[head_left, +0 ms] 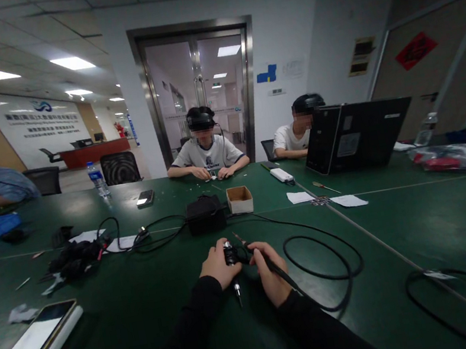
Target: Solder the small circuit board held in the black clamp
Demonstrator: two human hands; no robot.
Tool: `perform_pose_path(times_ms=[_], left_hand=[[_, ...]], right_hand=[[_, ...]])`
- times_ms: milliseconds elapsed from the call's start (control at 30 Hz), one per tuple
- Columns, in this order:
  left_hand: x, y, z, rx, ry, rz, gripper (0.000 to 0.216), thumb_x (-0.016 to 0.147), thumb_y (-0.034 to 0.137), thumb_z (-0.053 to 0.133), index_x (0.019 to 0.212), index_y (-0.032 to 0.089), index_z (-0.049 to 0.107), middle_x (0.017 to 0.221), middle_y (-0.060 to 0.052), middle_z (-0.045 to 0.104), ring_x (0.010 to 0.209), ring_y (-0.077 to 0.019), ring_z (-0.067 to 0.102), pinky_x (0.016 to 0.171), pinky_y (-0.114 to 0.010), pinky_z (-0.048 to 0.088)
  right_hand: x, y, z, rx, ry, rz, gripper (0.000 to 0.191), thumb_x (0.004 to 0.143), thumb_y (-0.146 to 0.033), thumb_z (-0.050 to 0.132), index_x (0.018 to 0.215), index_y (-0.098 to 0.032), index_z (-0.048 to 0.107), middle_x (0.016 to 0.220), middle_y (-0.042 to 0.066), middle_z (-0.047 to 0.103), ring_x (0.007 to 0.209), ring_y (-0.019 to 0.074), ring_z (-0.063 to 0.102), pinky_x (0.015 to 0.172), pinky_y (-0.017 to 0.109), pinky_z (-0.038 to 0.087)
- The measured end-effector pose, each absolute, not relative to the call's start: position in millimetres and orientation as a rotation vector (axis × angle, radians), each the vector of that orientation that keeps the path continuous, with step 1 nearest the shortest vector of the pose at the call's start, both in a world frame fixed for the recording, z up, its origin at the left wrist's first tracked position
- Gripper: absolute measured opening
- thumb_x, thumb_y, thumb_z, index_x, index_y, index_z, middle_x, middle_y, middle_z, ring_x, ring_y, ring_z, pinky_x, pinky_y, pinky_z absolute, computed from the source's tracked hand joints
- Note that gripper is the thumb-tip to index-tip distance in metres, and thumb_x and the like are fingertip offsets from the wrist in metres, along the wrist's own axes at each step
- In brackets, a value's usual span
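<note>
green worktop (153,285) spans the lower frame, carrying, at lower centre, the left grip (220,267) clamped on a black-and-silver part (230,255) and the right grip (273,278) clamped on a pen-shaped tool (279,271).

A slim, dark pen-shaped tool (279,270) is gripped in the right hand (270,278), tilted, its thin point aimed up and leftward, its black cord (351,277) looping across the bench (402,313). A small black-and-silver piece (230,254) is pinched upright in the left hand (217,266). Beneath that hand, a pointed silver tip (238,295) faces the wearer; whether they join is unclear.
</note>
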State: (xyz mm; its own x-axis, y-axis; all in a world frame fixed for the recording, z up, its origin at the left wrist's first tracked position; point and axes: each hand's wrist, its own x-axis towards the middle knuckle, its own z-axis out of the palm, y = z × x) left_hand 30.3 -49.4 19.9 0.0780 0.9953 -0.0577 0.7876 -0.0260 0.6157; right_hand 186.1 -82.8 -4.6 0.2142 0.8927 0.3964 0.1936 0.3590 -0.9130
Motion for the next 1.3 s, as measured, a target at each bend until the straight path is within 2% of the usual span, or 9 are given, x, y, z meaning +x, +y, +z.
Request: perform_pose_path(times_ms=[100, 200, 300, 400, 500, 600, 800, 1000, 1300], left_hand=[[26, -40, 15, 1.849, 1.723, 0.544, 0.086, 0.075, 0.055, 0.066, 0.146, 0.022, 0.031, 0.140, -0.018, 0.051, 0.124, -0.0351, 0.056, 0.103, -0.042, 0.043], [21, -26, 14, 1.730, 1.785, 0.541, 0.082, 0.085, 0.068, 0.045, 0.149, 0.019, 0.027, 0.145, -0.021, 0.049, 0.130, -0.0370, 0.050, 0.109, -0.046, 0.037], [21, -13, 14, 1.614, 1.841, 0.614, 0.071, 0.092, 0.066, 0.025, 0.145, 0.020, 0.036, 0.139, -0.018, 0.056, 0.129, -0.0364, 0.052, 0.109, -0.047, 0.035], [23, -6, 11, 1.576, 1.851, 0.667, 0.062, 0.094, 0.061, 0.021, 0.131, 0.023, 0.054, 0.135, -0.014, 0.061, 0.127, -0.0375, 0.053, 0.108, -0.049, 0.035], [23, -4, 3, 1.607, 1.851, 0.705, 0.056, 0.093, 0.058, 0.024, 0.110, 0.026, 0.067, 0.128, -0.013, 0.065, 0.123, -0.0393, 0.054, 0.106, -0.053, 0.036], [21, -5, -5, 1.638, 1.829, 0.788, 0.048, 0.093, 0.056, 0.031, 0.100, 0.028, 0.069, 0.119, -0.010, 0.069, 0.117, -0.0369, 0.058, 0.103, -0.051, 0.038], [17, -6, -15, 1.609, 1.721, 0.976, 0.030, 0.093, 0.041, 0.039, 0.112, 0.029, 0.059, 0.107, -0.005, 0.072, 0.103, -0.0270, 0.064, 0.093, -0.039, 0.044], [11, 1, -28, 1.570, 1.585, 1.115, 0.023, 0.090, 0.030, 0.045, 0.111, 0.026, 0.055, 0.100, -0.001, 0.072, 0.094, -0.0195, 0.066, 0.090, -0.033, 0.046], [13, -1, -27, 1.537, 1.553, 1.197, 0.023, 0.090, 0.030, 0.052, 0.111, 0.025, 0.059, 0.095, -0.001, 0.073, 0.091, -0.0178, 0.069, 0.089, -0.031, 0.051]], right_hand=[[186, -83, -4, -1.121, -1.293, 0.658, 0.027, 0.090, -0.039, 0.051, 0.095, -0.018, 0.068, 0.068, -0.001, 0.061, 0.057, 0.0148, 0.055, 0.054, 0.024, 0.043], [187, -83, -4, -1.130, -1.303, 0.650, 0.027, 0.091, -0.038, 0.051, 0.096, -0.018, 0.069, 0.067, -0.001, 0.060, 0.056, 0.0145, 0.055, 0.054, 0.024, 0.043], [187, -83, -4, -1.145, -1.310, 0.644, 0.026, 0.091, -0.038, 0.051, 0.097, -0.019, 0.069, 0.067, -0.001, 0.060, 0.056, 0.0145, 0.055, 0.054, 0.024, 0.043], [187, -84, -2, -1.147, -1.310, 0.643, 0.026, 0.091, -0.038, 0.052, 0.096, -0.019, 0.069, 0.067, -0.001, 0.060, 0.056, 0.0147, 0.055, 0.054, 0.024, 0.043], [186, -85, 0, -1.152, -1.311, 0.643, 0.026, 0.090, -0.037, 0.051, 0.095, -0.019, 0.068, 0.067, -0.001, 0.061, 0.057, 0.0148, 0.055, 0.055, 0.024, 0.043], [186, -86, 1, -1.158, -1.314, 0.649, 0.025, 0.090, -0.036, 0.051, 0.094, -0.019, 0.068, 0.067, -0.001, 0.061, 0.057, 0.0148, 0.056, 0.055, 0.024, 0.043], [185, -89, 4, -1.135, -1.331, 0.632, 0.024, 0.090, -0.035, 0.051, 0.093, -0.018, 0.068, 0.065, -0.001, 0.060, 0.056, 0.0145, 0.056, 0.055, 0.024, 0.044], [182, -92, 1, -1.087, -1.420, 0.575, 0.022, 0.090, -0.031, 0.051, 0.093, -0.019, 0.069, 0.068, 0.000, 0.063, 0.062, 0.0151, 0.061, 0.060, 0.024, 0.048], [183, -93, -2, -1.067, -1.561, 0.549, 0.020, 0.092, -0.028, 0.051, 0.097, -0.022, 0.070, 0.080, 0.001, 0.070, 0.072, 0.0167, 0.066, 0.071, 0.025, 0.051]])
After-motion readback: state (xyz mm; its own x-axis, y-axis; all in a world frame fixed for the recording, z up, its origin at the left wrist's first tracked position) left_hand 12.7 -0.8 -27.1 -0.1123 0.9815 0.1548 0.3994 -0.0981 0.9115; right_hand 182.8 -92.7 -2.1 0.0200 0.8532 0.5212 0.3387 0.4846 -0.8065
